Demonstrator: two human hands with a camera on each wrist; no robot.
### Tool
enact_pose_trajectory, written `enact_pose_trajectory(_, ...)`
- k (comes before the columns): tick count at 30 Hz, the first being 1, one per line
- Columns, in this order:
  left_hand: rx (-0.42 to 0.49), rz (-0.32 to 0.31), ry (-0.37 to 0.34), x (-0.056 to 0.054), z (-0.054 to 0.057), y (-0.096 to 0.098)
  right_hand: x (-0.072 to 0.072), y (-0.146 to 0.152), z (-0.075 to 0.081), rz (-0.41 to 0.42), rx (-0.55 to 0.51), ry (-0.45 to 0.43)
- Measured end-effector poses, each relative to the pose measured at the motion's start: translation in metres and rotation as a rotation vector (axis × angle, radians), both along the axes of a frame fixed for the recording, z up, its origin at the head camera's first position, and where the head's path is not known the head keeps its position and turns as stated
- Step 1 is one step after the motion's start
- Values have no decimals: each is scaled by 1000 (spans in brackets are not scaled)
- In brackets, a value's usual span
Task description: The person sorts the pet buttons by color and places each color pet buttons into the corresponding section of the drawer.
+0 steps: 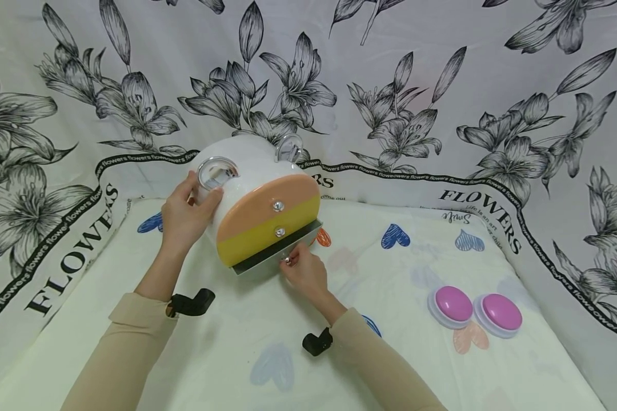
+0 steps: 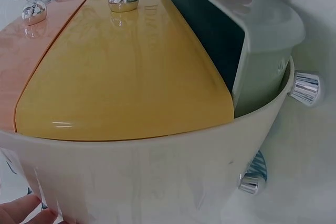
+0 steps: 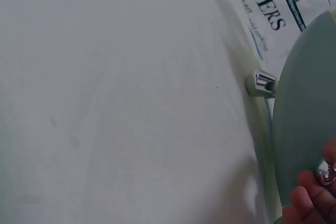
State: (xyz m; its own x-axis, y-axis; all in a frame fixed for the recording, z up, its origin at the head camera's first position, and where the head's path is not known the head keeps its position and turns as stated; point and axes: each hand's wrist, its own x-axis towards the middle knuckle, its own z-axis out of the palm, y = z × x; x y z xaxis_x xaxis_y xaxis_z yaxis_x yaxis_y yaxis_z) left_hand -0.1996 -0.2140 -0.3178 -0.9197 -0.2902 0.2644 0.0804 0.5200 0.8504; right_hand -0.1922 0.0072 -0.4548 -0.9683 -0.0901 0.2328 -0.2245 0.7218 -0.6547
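Observation:
A rounded white drawer box (image 1: 247,160) tilts in the middle of the head view. Its front has an orange drawer (image 1: 257,202), a yellow drawer (image 1: 267,234) and a pale green drawer (image 2: 268,35), each with a silver knob. The green drawer stands partly pulled out, with a dark gap showing along its edge. My left hand (image 1: 187,214) grips the box's side by a shiny ring-shaped ear (image 1: 217,172). With thumb and fingers my right hand (image 1: 305,271) pinches the green drawer's knob (image 3: 326,172). The drawer's inside is hidden in shadow.
Two pink round push lights (image 1: 453,303) with white bases lie at the right on a heart-print sheet (image 1: 391,365). Behind stands a flower-print cloth wall (image 1: 370,131). Silver feet (image 2: 305,87) stick out from the box's underside.

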Motion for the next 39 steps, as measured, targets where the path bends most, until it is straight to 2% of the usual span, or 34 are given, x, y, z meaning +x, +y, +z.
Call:
enact_pose_trajectory(7,3,-7,9,-1,-1,0,6,8,1,3,8,-21)
enact_pose_trajectory(18,8,5,-20,0,-1,-1,19,21,1,29,-8,-7)
enact_pose_trajectory(29,1,3,-15,0,-1,0,35,36,0,14,-15,-9)
enact_pose_trajectory(39,0,9,-15,0,0,1,46,50,-5,44,-38,47)
